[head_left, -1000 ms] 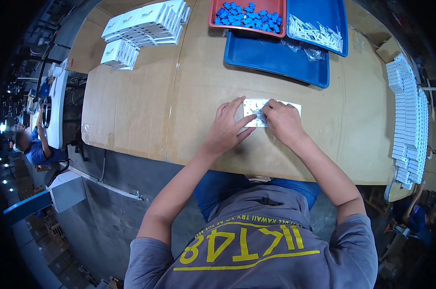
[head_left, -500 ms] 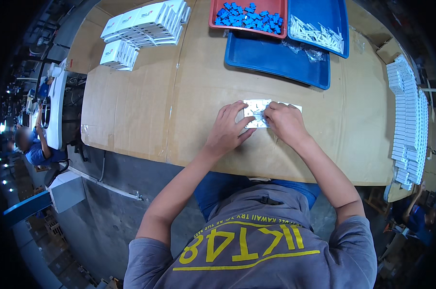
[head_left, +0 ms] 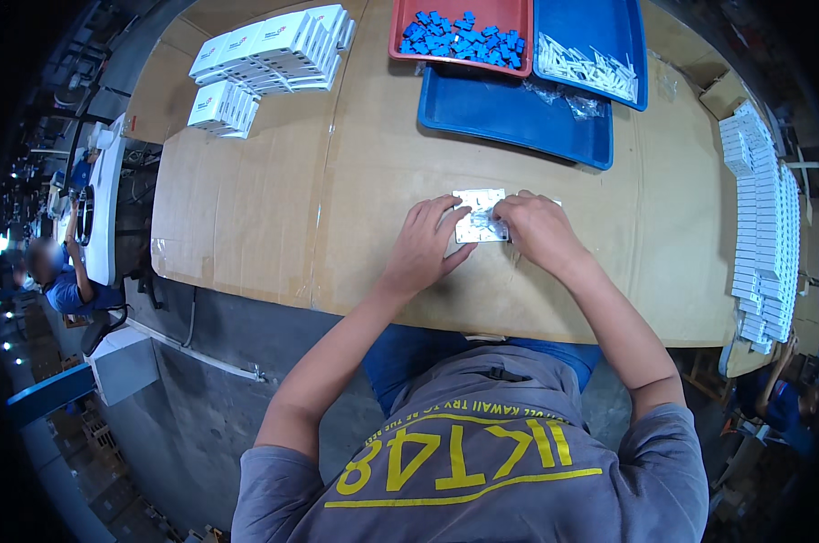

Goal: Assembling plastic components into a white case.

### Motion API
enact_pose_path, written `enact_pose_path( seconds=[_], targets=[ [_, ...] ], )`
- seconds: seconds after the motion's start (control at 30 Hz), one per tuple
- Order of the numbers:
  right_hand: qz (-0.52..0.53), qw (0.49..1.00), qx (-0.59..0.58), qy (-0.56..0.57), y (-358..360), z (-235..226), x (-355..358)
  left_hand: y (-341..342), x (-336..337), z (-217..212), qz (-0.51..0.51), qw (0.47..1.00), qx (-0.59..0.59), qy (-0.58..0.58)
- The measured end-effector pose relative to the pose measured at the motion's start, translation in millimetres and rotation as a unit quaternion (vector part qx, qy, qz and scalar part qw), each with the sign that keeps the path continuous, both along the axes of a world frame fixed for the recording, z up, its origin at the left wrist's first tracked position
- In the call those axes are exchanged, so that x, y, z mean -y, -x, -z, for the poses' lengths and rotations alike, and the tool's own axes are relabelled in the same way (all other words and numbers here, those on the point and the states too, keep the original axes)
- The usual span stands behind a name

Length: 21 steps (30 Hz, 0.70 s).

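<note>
A flat white square plastic housing point(head_left: 478, 201) lies on the cardboard-covered table in front of me, its inner side facing up with small raised shapes. My left hand point(head_left: 422, 242) grips it by the left edge, fingertips at the upper corner and thumb reaching onto its face. Over its right part, my right hand point(head_left: 543, 231) has its fingers pinched together, touching the inside. Whatever those fingers hold is too small and covered to make out. A bit of another white piece point(head_left: 557, 203) shows behind the right hand's knuckles.
Stacked white square housings point(head_left: 274, 41) stand at the far left. At the back are a red tray point(head_left: 527, 36) of blue parts, a blue tray point(head_left: 639, 54) of white sticks, and another blue tray point(head_left: 509, 127) holding clear plastic. White pieces point(head_left: 760, 235) stand stacked at the right edge.
The whole view has shifted slightly. My right fingertips have come a little nearer to me over the housing, while my left hand keeps its grip on the edge.
</note>
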State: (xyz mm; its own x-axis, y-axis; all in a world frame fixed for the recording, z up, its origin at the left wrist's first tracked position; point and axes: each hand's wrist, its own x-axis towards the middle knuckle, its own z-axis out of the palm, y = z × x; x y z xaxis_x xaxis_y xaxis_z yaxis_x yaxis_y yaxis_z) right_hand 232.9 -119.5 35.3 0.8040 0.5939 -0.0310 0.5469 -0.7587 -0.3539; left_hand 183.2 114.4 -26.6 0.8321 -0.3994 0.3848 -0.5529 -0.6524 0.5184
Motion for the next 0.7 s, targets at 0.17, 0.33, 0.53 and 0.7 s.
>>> enact_pose_path(
  seconds=[0.17, 0.33, 0.53, 0.7],
  targets=[
    [0.112, 0.98, -0.115, -0.119, -28.8, -40.1, 15.3, 0.6, -2.6, -7.9, -0.019, 0.999, -0.03, 0.006],
    [0.177, 0.94, -0.087, -0.279, -92.1, -35.6, 23.7, -0.8, -4.6, -5.7, -0.052, 0.998, -0.021, 0.011],
    [0.197, 0.929, 0.065, -0.305, -205.7, -31.0, -2.6, 0.2, -4.0, -8.5, -0.046, 0.998, -0.038, -0.007],
    [0.123, 0.957, 0.181, -0.189, -285.4, -18.7, -50.5, -0.3, -5.2, -9.6, -0.053, 0.998, -0.036, -0.023]
  ],
)
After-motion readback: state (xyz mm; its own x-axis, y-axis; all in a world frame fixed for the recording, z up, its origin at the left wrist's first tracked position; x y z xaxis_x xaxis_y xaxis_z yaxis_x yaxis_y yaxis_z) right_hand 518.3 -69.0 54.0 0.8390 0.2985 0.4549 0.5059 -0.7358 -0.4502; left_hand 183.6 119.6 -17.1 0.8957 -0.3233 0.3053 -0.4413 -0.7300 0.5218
